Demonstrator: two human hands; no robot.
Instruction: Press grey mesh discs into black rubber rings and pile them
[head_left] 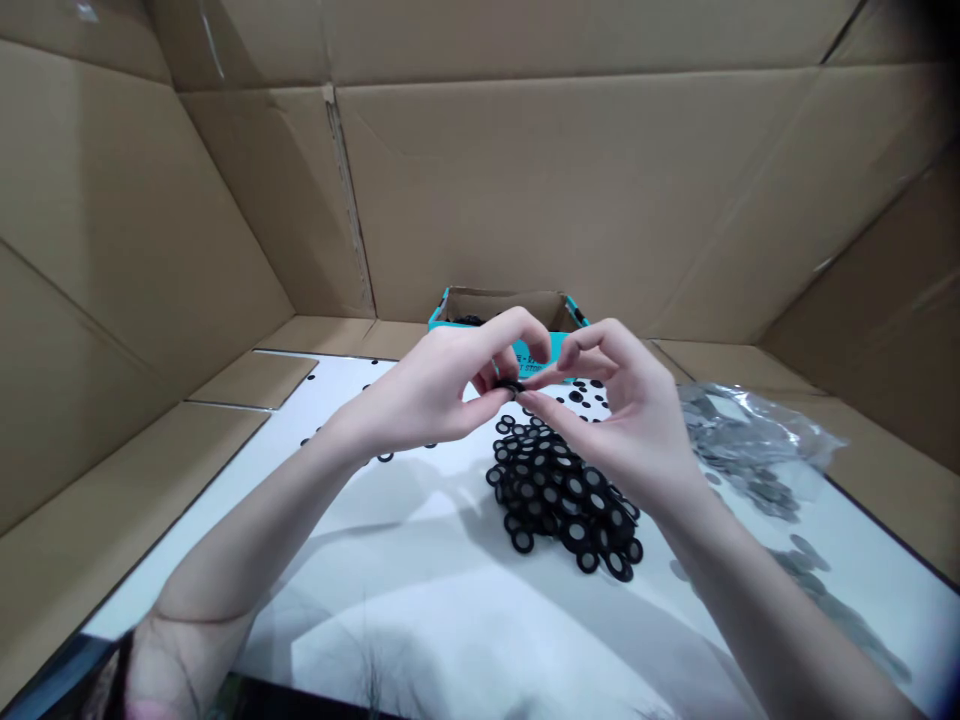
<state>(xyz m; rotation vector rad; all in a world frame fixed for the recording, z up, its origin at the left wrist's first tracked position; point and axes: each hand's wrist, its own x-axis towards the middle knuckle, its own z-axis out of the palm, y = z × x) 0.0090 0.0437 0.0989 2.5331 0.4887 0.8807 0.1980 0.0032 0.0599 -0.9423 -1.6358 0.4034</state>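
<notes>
My left hand (457, 380) and my right hand (626, 410) meet over the white table (390, 560). Between their thumbs and fingertips they pinch a small black ring (511, 385), seen nearly edge-on and partly covered by the fingers. Whether anything sits inside that ring I cannot tell. Just below my fingers lies a heap of black rings (559, 490), many with a pale grey disc in the centre. My right wrist passes along the heap's right side.
A turquoise box (559, 345) with dark pieces inside stands at the back, partly behind my hands. Loose black rings (385, 457) lie left. On the right are a clear plastic bag (757, 425) and scattered translucent discs (810, 570). Cardboard walls (570, 190) enclose the table.
</notes>
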